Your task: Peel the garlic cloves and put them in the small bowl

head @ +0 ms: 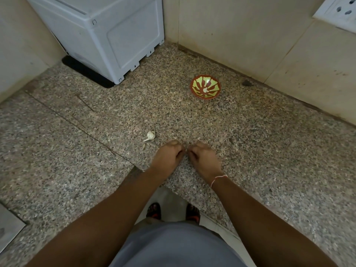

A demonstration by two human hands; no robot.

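Note:
My left hand (169,156) and my right hand (204,158) hover close together over the speckled granite counter (250,141), fingers curled inward toward each other. Whatever they pinch between them is hidden by the fingers and blurred. A white garlic bulb with a stem (150,136) lies on the counter just left of my left hand, with a small loose piece (143,146) below it. The small red bowl with a green pattern (205,87) stands farther back and to the right; nothing shows inside it.
A white plastic appliance (107,35) stands on a black mat at the back left corner. Tiled walls enclose the counter at the back and right, with a socket plate (337,10) at the top right. The counter's front edge cuts inward near my body.

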